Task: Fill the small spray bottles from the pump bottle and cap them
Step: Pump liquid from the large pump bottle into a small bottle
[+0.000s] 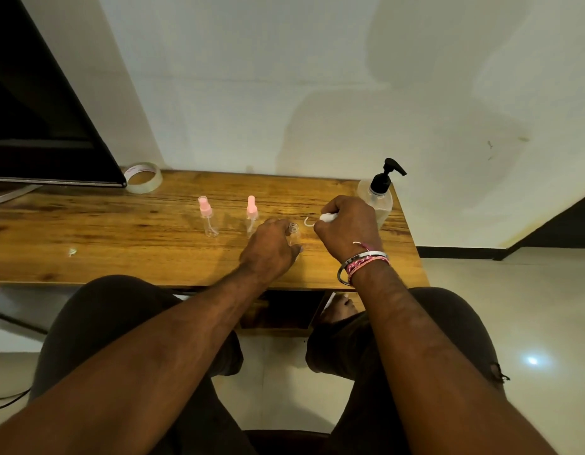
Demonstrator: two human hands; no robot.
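Your left hand (271, 247) grips an uncapped small bottle (294, 229) at frame centre, steadying its open neck beside your right hand (347, 224), which pinches the removed spray cap (327, 217), its curved dip tube showing. At right, the pump bottle (378, 198) stands half hidden behind your knuckles, close for filling, while two capped spray bottles (207, 218) wait centre-left; whether they hold liquid is unclear.

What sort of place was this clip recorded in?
Probably a room in a home or small office, not a workshop. A person sits at a wooden desk pushed against a plain painted wall, with a dark monitor at its left end and a tiled floor beside it.
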